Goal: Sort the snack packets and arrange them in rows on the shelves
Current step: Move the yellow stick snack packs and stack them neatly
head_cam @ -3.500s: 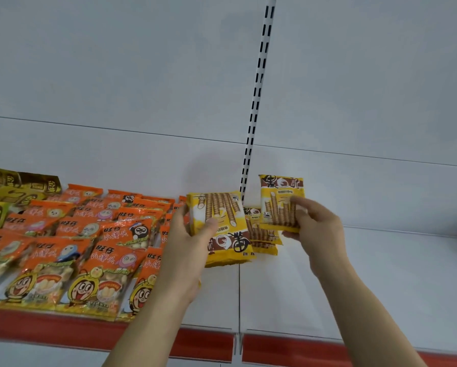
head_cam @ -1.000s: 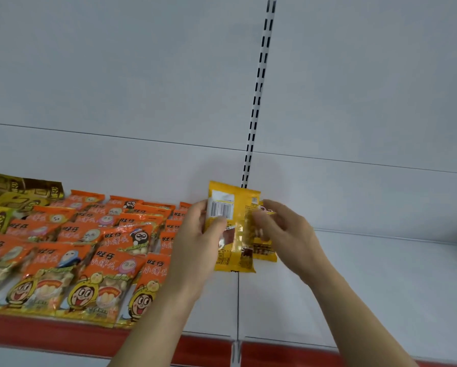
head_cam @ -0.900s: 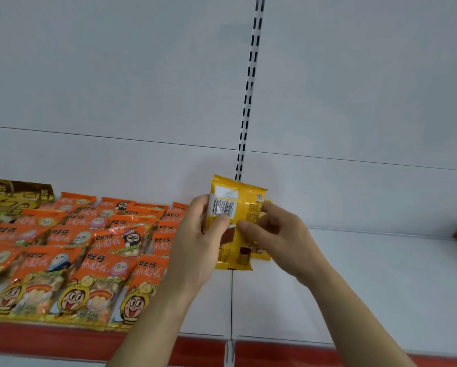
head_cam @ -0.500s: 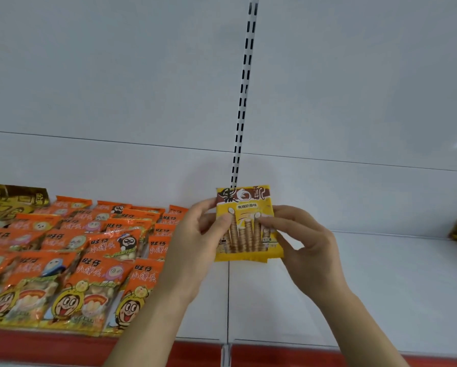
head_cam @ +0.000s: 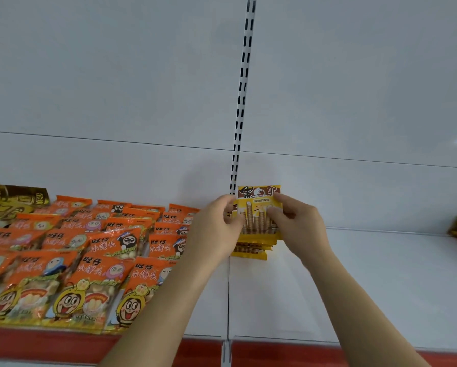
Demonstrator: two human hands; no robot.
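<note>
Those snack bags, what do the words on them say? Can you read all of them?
"旺仔小馒头" in white letters on the orange packets lined up on the shelf.
"黑白配" across the brown top of the yellow wafer-roll packet held in both hands.
The small line on the yellow label under it: too blurred to read.
The gold packets at far left: lettering unclear.
No numbers or price tags show.

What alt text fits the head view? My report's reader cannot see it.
Both hands, left hand and right hand, hold a yellow wafer-stick packet over a small stack of the same on a white shelf. Rows of orange snack packets fill the shelf's left.
</note>
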